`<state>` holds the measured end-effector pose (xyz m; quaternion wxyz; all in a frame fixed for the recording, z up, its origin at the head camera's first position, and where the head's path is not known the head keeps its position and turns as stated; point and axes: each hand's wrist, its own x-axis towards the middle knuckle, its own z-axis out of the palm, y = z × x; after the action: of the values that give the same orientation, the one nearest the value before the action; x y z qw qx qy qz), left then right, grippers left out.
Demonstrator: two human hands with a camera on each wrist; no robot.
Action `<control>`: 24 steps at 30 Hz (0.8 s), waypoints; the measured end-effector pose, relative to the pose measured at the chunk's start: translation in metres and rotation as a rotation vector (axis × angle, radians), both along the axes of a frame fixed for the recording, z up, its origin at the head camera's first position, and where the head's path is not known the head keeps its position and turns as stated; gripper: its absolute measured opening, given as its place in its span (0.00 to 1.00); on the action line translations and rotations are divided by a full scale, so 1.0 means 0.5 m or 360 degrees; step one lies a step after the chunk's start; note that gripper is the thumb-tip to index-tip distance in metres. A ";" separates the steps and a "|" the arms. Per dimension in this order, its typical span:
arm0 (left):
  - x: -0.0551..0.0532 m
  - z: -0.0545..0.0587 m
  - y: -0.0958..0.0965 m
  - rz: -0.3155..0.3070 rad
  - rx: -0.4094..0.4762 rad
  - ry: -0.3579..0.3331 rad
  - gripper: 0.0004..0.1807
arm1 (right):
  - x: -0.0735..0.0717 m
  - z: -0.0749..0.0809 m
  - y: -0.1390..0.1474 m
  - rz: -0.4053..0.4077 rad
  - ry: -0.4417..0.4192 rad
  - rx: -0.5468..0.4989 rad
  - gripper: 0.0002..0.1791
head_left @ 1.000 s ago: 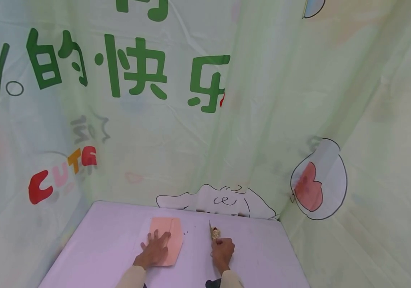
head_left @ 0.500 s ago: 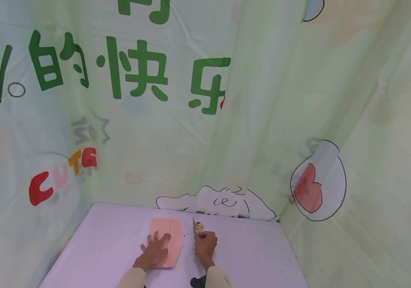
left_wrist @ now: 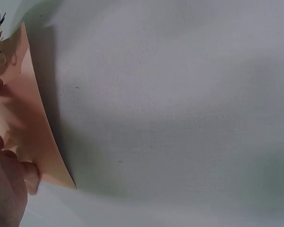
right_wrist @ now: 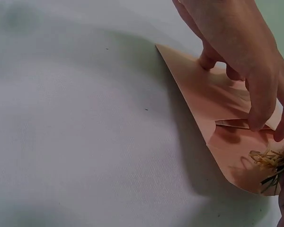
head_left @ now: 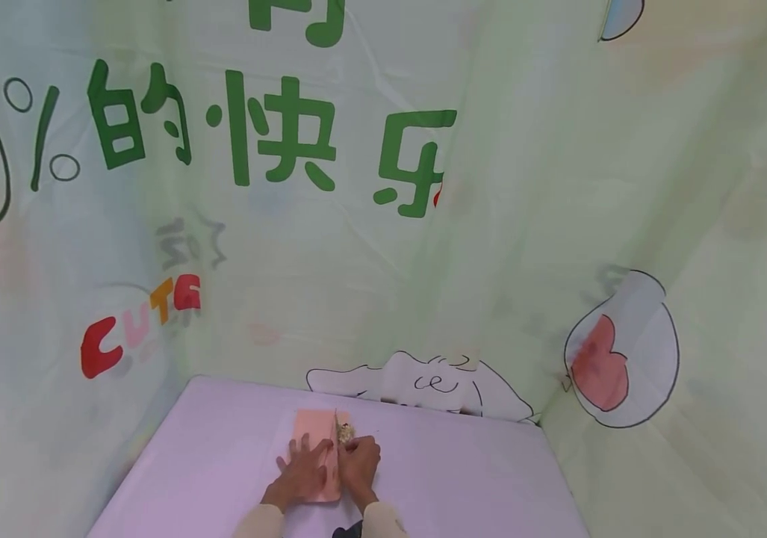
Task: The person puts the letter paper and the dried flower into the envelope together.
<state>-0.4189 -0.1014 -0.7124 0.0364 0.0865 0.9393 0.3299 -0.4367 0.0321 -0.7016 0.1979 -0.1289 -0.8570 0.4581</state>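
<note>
A pink paper envelope (head_left: 312, 423) lies on the table with its flap (right_wrist: 227, 158) spread toward the right. My left hand (head_left: 304, 471) rests on it with fingers spread, one fingertip at the edge of its pocket opening (right_wrist: 233, 123). In the right wrist view that opening gapes slightly. My right hand (head_left: 360, 462) pinches a small bunch of dried flowers (head_left: 346, 433) by the stems, over the flap. Pale straw-like bits and dark stalks (right_wrist: 270, 181) show in the bunch. Much of my right hand falls outside both wrist views.
A lilac cloth covers the table (head_left: 457, 471), with a few tiny dark specks on it. Pale printed curtains (head_left: 491, 224) hang behind and at both sides. A dark object (head_left: 348, 530) shows at my right sleeve.
My right hand has carried the dried flowers leftward from the bare table to over the envelope's flap. My left hand has stayed on the envelope. The head view has shifted slightly.
</note>
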 end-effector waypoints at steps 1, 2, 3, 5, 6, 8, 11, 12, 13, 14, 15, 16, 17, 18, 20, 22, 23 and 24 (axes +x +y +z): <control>0.000 0.000 0.001 -0.0007 -0.0011 0.0008 0.28 | 0.000 -0.003 -0.002 -0.0003 -0.0013 0.0002 0.08; 0.000 0.000 0.002 -0.0011 -0.0018 0.0025 0.28 | 0.000 -0.006 -0.003 -0.0007 -0.0024 -0.0005 0.08; 0.000 0.001 0.003 -0.0014 -0.0033 0.0040 0.28 | -0.002 -0.009 -0.003 -0.0015 -0.0036 -0.0009 0.09; -0.003 0.000 0.003 -0.0023 -0.0039 0.0079 0.28 | -0.005 -0.012 -0.004 -0.0023 -0.0042 -0.0007 0.08; -0.004 0.000 0.003 -0.0023 -0.0030 0.0082 0.28 | -0.006 -0.012 -0.005 -0.0028 -0.0043 -0.0012 0.08; -0.009 -0.003 0.003 -0.0025 -0.0038 0.0081 0.28 | -0.009 -0.012 -0.006 -0.0040 -0.0056 -0.0028 0.07; -0.018 -0.013 0.003 -0.0023 -0.0076 0.0068 0.28 | -0.012 -0.012 -0.010 -0.0046 -0.0074 -0.0033 0.08; -0.020 -0.016 0.003 -0.0022 -0.0091 0.0071 0.28 | -0.012 -0.013 -0.011 -0.0046 -0.0084 -0.0030 0.08; -0.021 -0.019 0.002 -0.0027 -0.0105 0.0083 0.27 | -0.013 -0.014 -0.013 -0.0044 -0.0090 -0.0016 0.08; -0.022 -0.023 0.002 -0.0027 -0.0112 0.0094 0.27 | -0.015 -0.015 -0.015 -0.0040 -0.0102 -0.0008 0.09; -0.021 -0.024 0.001 -0.0028 -0.0109 0.0106 0.27 | -0.016 -0.016 -0.017 -0.0036 -0.0107 0.0008 0.09; -0.020 -0.024 0.000 -0.0028 -0.0103 0.0119 0.27 | -0.017 -0.018 -0.018 -0.0031 -0.0116 0.0017 0.09; -0.019 -0.023 -0.001 -0.0029 -0.0095 0.0128 0.26 | -0.019 -0.020 -0.020 -0.0024 -0.0110 0.0035 0.10; -0.017 -0.021 -0.002 -0.0030 -0.0089 0.0133 0.26 | -0.021 -0.021 -0.022 -0.0019 -0.0103 0.0052 0.10; -0.014 -0.014 -0.004 -0.0033 -0.0084 0.0123 0.28 | -0.023 -0.025 -0.026 0.0000 -0.0099 0.0062 0.11; -0.013 -0.014 -0.006 -0.0042 -0.0089 0.0095 0.33 | -0.023 -0.027 -0.029 0.0029 -0.0083 0.0077 0.10; -0.013 -0.015 -0.008 -0.0060 -0.0119 0.0096 0.37 | -0.023 -0.028 -0.030 0.0044 -0.0074 0.0081 0.10; -0.013 -0.017 -0.010 -0.0070 -0.0133 0.0094 0.41 | -0.022 -0.029 -0.032 0.0063 -0.0064 0.0078 0.10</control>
<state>-0.4255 -0.1062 -0.7211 0.0196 0.1151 0.9508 0.2868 -0.4476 0.0160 -0.7159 0.1747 -0.1162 -0.8741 0.4381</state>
